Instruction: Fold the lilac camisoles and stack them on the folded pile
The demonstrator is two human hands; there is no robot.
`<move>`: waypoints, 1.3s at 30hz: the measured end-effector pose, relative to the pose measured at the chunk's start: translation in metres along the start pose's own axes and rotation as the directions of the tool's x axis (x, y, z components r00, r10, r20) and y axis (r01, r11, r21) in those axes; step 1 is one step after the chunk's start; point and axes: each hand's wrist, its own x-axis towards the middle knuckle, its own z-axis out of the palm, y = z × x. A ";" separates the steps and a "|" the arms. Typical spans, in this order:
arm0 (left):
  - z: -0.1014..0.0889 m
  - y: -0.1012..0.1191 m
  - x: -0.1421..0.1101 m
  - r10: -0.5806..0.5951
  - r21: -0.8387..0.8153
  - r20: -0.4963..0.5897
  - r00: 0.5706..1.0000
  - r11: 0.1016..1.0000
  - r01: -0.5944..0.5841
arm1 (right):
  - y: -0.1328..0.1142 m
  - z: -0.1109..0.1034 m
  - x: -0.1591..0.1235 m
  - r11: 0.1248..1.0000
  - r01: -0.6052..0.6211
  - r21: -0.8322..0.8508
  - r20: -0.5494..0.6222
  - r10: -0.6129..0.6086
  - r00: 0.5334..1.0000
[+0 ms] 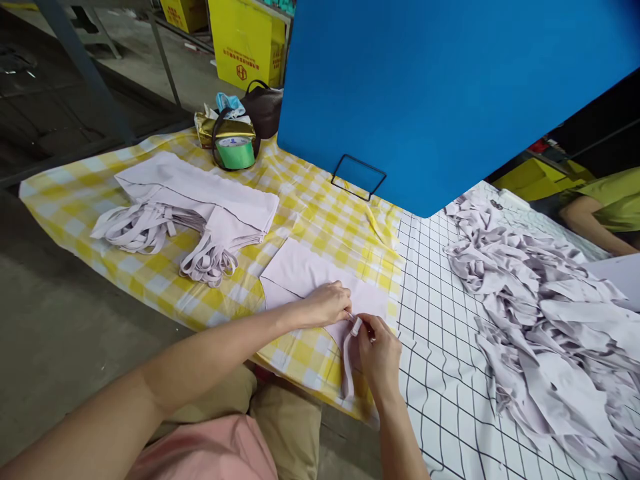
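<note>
A person's two bare hands met over a flat pale lilac fabric piece, which lay beneath the left hand on a desk covered in yellow-and-white check. The left hand's fingers were curled and pressed together; whether they gripped cloth or strap was too small to tell. Just beside it, the right hand pinched a narrow strap between thumb and fingers, its length hanging down to the left of that hand. Well to the left of the left hand lay a stack of matching pieces with looped straps. Beyond both hands stood a wire stand and a large blue panel. To the right of the right hand, loose lilac pieces were heaped on white grid-patterned cloth.
</note>
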 end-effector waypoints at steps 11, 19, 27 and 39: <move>0.006 -0.004 0.000 0.042 0.031 -0.021 0.999 0.999 -0.042 | -0.004 0.011 0.003 0.996 0.079 0.039 -0.089 -0.076 0.993; 0.009 -0.006 -0.001 0.020 0.015 -0.029 0.999 1.000 -0.019 | -0.009 0.012 0.002 0.943 -0.171 0.287 -0.055 0.194 0.979; 0.013 -0.006 -0.005 -0.019 -0.091 -0.067 0.998 0.996 0.013 | -0.031 -0.004 -0.026 0.563 -0.549 0.618 0.336 0.443 0.831; -0.002 -0.007 -0.031 0.092 -0.059 -0.027 0.995 0.994 -0.094 | -0.041 -0.015 -0.121 0.572 -0.463 0.677 0.173 0.488 0.856</move>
